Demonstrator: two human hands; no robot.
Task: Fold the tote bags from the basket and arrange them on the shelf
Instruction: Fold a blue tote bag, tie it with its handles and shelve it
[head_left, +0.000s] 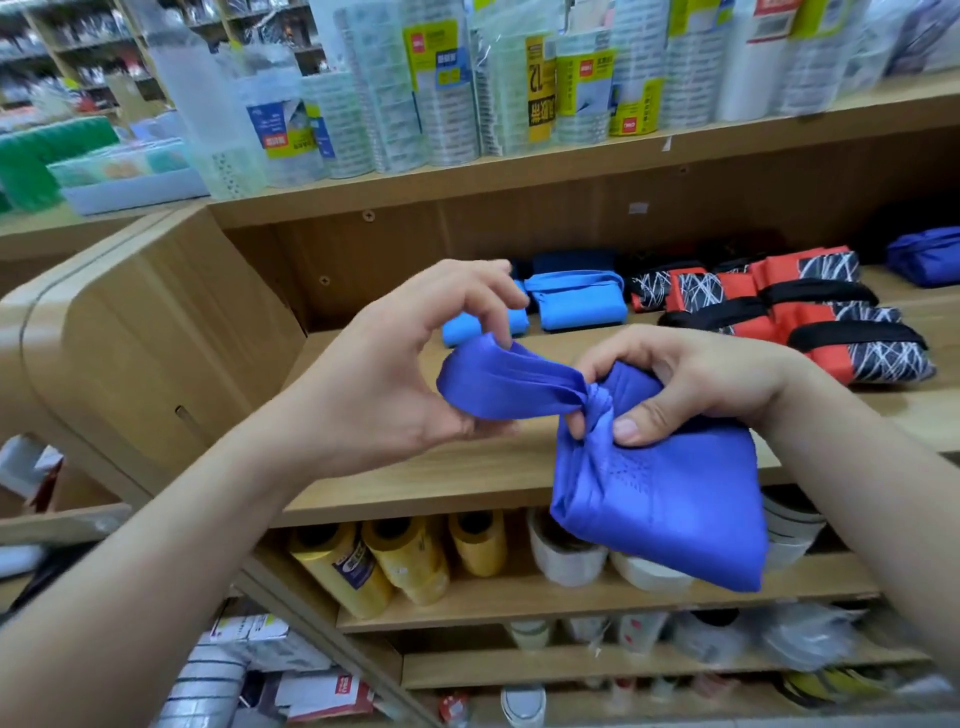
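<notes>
Both sets of fingers grip one folded violet-blue fabric tote bag (670, 509) above the wooden shelf (467, 467): our left hand (395, 374) pinches its strap (509, 384), our right hand (691, 379) clenches its gathered neck.

Held tote bag (660, 499): violet-blue. Shelf (467, 467): tan wood. At 12 o'clock, light-blue bags (576, 306); 2 o'clock, red bags (810, 322) w/ black-white line pattern.

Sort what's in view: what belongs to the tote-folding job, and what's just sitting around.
Job: violet-blue tote bag, gripped by left hand and right hand; folded light-blue totes; folded red-and-black totes; wooden shelf.
Lying about: tape packs above; yellow rolls below; white rolls beside them.
</notes>
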